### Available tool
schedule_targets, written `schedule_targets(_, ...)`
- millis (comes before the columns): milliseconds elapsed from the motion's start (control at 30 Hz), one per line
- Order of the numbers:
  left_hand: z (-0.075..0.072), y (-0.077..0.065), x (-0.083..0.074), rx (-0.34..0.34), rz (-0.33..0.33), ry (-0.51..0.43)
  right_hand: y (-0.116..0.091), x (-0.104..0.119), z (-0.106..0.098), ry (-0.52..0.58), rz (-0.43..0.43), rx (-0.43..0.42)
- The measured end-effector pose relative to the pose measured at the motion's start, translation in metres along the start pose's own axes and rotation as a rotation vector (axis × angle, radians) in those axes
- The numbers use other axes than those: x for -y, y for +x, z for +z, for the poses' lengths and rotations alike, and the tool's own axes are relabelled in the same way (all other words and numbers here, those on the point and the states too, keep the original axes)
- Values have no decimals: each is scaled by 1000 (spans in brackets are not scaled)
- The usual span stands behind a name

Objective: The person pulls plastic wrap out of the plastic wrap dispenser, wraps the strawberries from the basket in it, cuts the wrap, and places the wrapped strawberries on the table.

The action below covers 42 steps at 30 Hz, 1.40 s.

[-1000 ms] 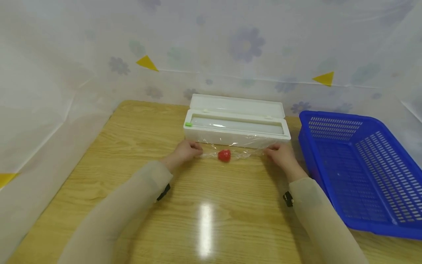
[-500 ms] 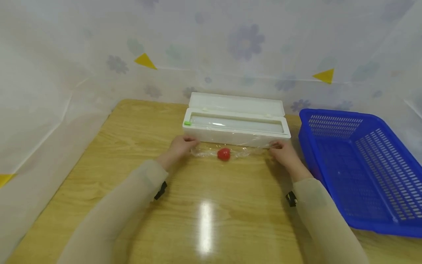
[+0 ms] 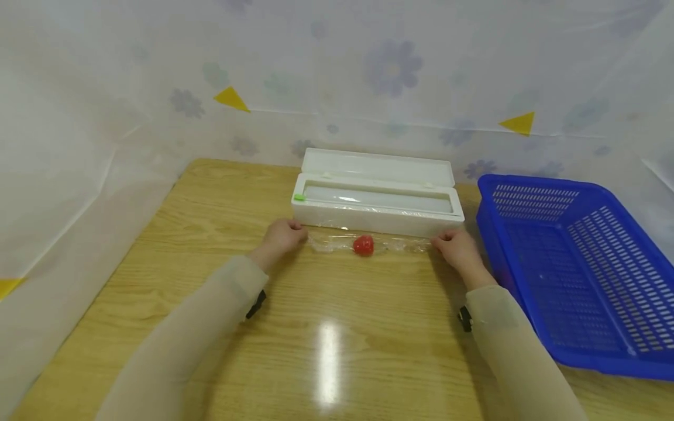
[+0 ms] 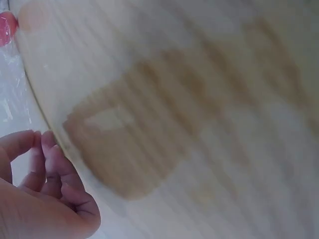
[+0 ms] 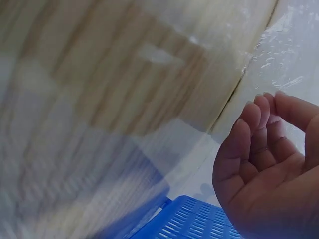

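A strip of clear plastic wrap (image 3: 405,244) stretches in front of a white wrap dispenser box (image 3: 368,221). My left hand (image 3: 280,238) pinches the strip's left end between thumb and fingertips. At the other end, my right hand (image 3: 456,249) pinches it the same way. Between the hands, a small red rounded object (image 3: 363,245) shows with wrap around or against it; its exact kind is unclear. In the right wrist view, creased wrap (image 5: 284,59) glints beyond the fingertips. The dispenser's lid (image 3: 379,166) stands raised, exposing the pale roll (image 3: 379,200) inside.
A blue plastic basket (image 3: 505,275) with slotted walls stands at the right of the wooden table (image 3: 337,304). A green slider (image 3: 299,197) sits at the box's left corner. Behind the table hangs a flower-patterned sheet (image 3: 337,76).
My left hand has moved left and my right hand slightly right, so the wrap between them looks straighter. The red object has shifted slightly to the right.
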<state>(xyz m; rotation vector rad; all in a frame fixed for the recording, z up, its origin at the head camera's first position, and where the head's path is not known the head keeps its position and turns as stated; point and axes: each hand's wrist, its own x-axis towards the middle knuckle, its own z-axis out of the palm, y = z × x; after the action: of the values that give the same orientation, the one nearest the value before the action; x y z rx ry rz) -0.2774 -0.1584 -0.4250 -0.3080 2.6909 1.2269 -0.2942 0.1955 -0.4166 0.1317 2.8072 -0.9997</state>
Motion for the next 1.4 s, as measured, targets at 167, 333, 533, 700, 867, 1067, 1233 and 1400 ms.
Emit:
schedule_targets(167, -2, 4, 0, 10, 4, 59, -1, -2, -1, -42, 7, -47)
schedule_targets(333, -3, 5, 1, -3, -21, 85, -4, -4, -4, -124, 136, -119)
schedule_targets(533, -10, 5, -1, 5, -28, 32, -1, -4, -5, -54, 120, -46)
schedule_targets(700, -14, 8, -1, 63, 15, -74, 2, -5, -4, 39, 75, -18)
schedule_targets(867, -16, 10, -1, 85, 25, -118, 2, -5, -4, 46, 82, -78)
schedule_targets(1067, -17, 12, -3, 69, 54, -108, 3, -5, -4, 41, 82, -80)
schedule_targets(1233, -16, 14, -3, -4, 80, -81, 4, -6, -3, 29, 85, -82)
schedule_targets(1400, -16, 20, 0, -89, 136, 11, 4, -7, -3, 11, 94, -82)
